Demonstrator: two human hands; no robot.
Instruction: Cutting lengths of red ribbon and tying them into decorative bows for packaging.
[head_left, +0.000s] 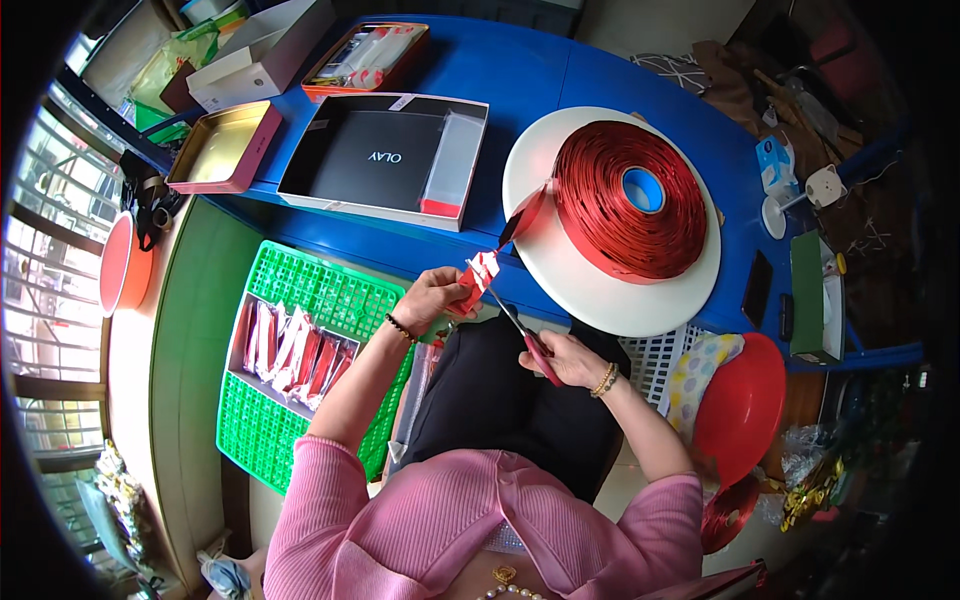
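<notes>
My left hand (pixel 433 299) is closed on the end of a red and white strip (pixel 478 275), held just off the table's near edge. A dark red, shiny length of it runs up to a large strip roll (pixel 605 215) with a blue core. That roll lies on a round white disc (pixel 530 150) on the table. In my right hand (pixel 573 360) are scissors (pixel 543 358) with red handles. Their blades point up and left, with the tips close to the strip below my left fingers. Whether the blades touch it I cannot tell.
Left of my lap, a green plastic crate (pixel 290 270) bears a box (pixel 238 340) of cut red and white strips. On the blue table (pixel 500 60) stand a black and white box (pixel 365 160), a pink tray (pixel 225 150) and an orange-rimmed tray (pixel 310 92). A red basin (pixel 745 400) is at right.
</notes>
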